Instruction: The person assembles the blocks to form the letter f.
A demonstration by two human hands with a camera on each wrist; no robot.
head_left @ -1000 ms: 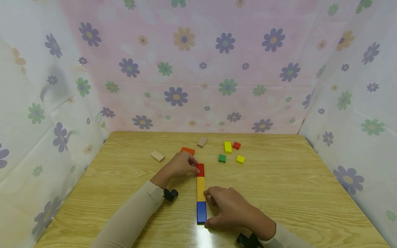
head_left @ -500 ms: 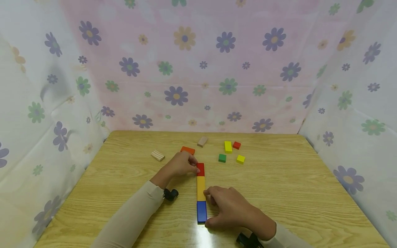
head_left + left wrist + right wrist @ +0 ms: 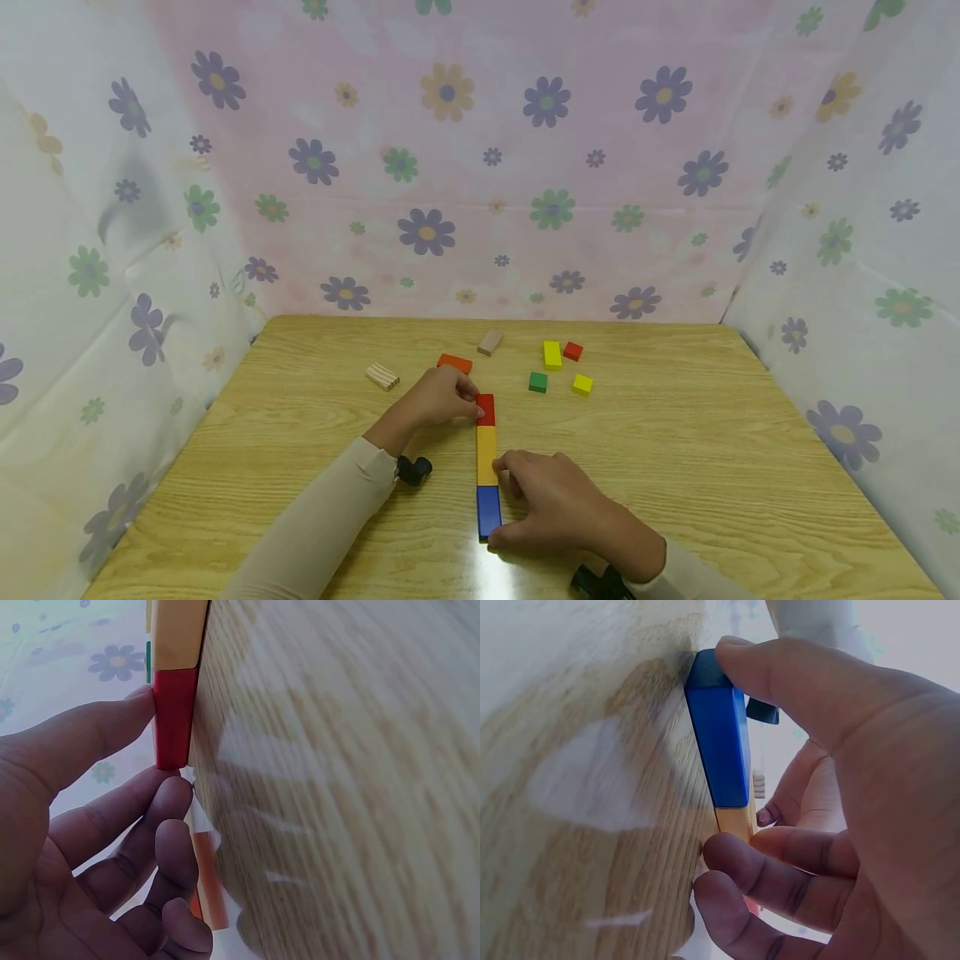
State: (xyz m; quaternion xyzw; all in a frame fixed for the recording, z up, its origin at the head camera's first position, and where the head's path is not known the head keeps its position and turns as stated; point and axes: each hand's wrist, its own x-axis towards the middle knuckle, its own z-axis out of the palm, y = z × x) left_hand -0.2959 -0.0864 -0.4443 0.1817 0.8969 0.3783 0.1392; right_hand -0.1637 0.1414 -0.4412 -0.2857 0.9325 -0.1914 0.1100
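Pressing from both ends, my hands bracket a straight row of three blocks at the centre of the wooden table [image 3: 675,433]. My left hand [image 3: 435,400] touches the red block [image 3: 485,409] at the far end of the row, just above middle frame in the head view; the left wrist view shows what the head view hides, my thumb [image 3: 82,739] and a fingertip pinching that red block's end, the other fingers loosely bent. The yellow block [image 3: 486,454] sits between, touching red and blue. My right hand [image 3: 558,504] curls round the blue block [image 3: 488,511] at the near end, lower centre of frame; the right wrist view shows the thumb [image 3: 780,671] on its end face and the fingers [image 3: 780,862] reaching the yellow block's side.

Only the head view shows the loose pieces toward the upper middle: an orange block [image 3: 454,363], a ridged wooden piece [image 3: 382,377], a plain wooden block [image 3: 490,342], a tall yellow block [image 3: 552,355], a small red cube [image 3: 572,351], a green cube [image 3: 537,382] and a yellow cube [image 3: 581,384], all well apart from the row.
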